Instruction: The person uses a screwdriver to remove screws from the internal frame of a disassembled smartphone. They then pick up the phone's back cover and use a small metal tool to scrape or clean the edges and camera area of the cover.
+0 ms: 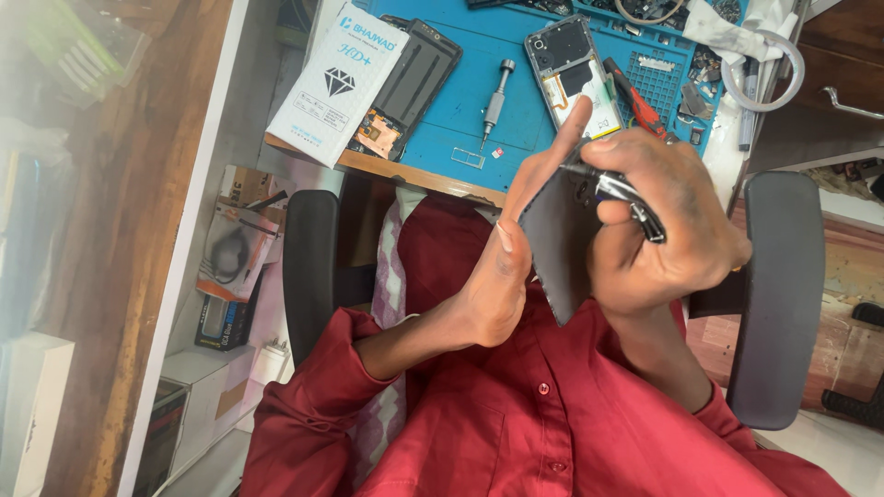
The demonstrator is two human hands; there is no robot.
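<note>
A dark grey phone panel (pixel 552 244) sits at centre frame, with a black-and-silver tool (pixel 615 189) against it. Below, the shirt (pixel 543 414) is deep red with matching buttons. At the top, the work mat (pixel 479 64) is bright blue, carrying a white box (pixel 339 83) with a black diamond emblem and a silver screwdriver (pixel 495 99). The armrests (pixel 778 294) are black.

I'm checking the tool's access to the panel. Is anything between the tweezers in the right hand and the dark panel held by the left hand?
Nothing visible is. The right hand holds the tweezers with the tip right at the upper edge of the dark panel, which the left hand supports from behind.
</note>
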